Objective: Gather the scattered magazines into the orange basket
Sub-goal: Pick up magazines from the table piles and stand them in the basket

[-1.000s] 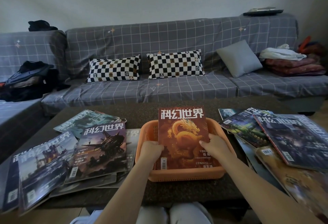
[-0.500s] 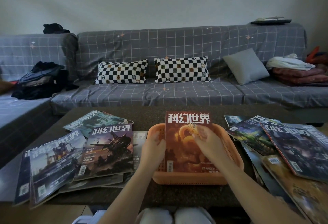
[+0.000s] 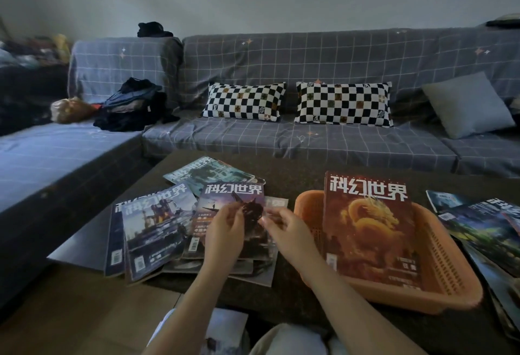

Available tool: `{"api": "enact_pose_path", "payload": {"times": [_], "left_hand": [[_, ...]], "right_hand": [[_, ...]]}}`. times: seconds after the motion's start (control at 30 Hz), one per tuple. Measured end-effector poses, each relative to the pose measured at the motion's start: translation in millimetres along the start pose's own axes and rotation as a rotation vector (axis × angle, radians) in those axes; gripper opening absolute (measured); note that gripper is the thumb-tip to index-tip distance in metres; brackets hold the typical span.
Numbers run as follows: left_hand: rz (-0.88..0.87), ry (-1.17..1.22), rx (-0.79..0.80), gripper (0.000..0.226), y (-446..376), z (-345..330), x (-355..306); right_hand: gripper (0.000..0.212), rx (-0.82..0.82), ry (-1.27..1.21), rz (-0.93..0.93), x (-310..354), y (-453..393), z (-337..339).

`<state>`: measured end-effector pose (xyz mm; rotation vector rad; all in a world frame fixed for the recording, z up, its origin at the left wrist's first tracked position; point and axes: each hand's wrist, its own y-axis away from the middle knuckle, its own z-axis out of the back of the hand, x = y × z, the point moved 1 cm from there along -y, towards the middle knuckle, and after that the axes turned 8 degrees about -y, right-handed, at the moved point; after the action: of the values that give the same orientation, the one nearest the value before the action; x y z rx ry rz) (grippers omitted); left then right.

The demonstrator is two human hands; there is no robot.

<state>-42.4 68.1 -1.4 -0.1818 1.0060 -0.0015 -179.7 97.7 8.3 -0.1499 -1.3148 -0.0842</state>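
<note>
On the dark surface [image 3: 284, 174] in front of me sits the orange basket [image 3: 439, 264]. One red magazine [image 3: 368, 230] with a gold dragon on it lies in the basket. Its top end sticks out over the far rim.

To the left of the basket there is a messy pile of magazines [image 3: 157, 225]. They lie on top of each other, and some hang a little over the near edge. The purple magazine [image 3: 233, 194] is on top of the pile, next to the basket. My left hand [image 3: 225, 230] and my right hand [image 3: 287, 230] are both over this purple magazine. The fingers are bent a little and loose, and the two hands are close together. They look blurry, so I cannot tell if they touch the cover or pinch anything.

More magazines [image 3: 484, 225] lie on the right side of the basket, near the edge of the picture.

Behind the surface is a long gray sofa [image 3: 309, 140] with white lines. Two black and white checked pillows [image 3: 244, 101] lean on its back, and a plain gray pillow [image 3: 467, 104] is to their right. A heap of dark clothes [image 3: 132, 107] lies on the left part of the sofa.
</note>
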Motion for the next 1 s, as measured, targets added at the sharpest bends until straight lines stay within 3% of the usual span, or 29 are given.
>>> {"api": "enact_pose_path", "payload": {"times": [0.23,0.47,0.63,0.83,1.0], "left_hand": [[0.082,-0.241,-0.059,0.032,-13.3,16.9,51.4],[0.189,-0.318,-0.039,0.043,-26.3,21.4,76.7],[0.228,-0.335,-0.029,0.037,-39.1,27.0,82.0],[0.308,-0.146,0.068,0.011,-39.1,35.6,87.2],[0.279,0.048,0.080,0.013,-15.1,45.7,94.1]], "right_hand": [[0.045,0.051,0.081,-0.196,-25.7,-15.0,-55.2],[0.053,-0.048,0.270,-0.273,-49.4,-21.6,-61.0],[0.059,-0.140,0.204,-0.298,-48.4,-24.7,-57.8],[0.051,-0.171,0.184,-0.372,-48.3,-17.3,-51.9],[0.045,-0.181,0.169,-0.360,-44.9,-2.9,-52.9]]}}
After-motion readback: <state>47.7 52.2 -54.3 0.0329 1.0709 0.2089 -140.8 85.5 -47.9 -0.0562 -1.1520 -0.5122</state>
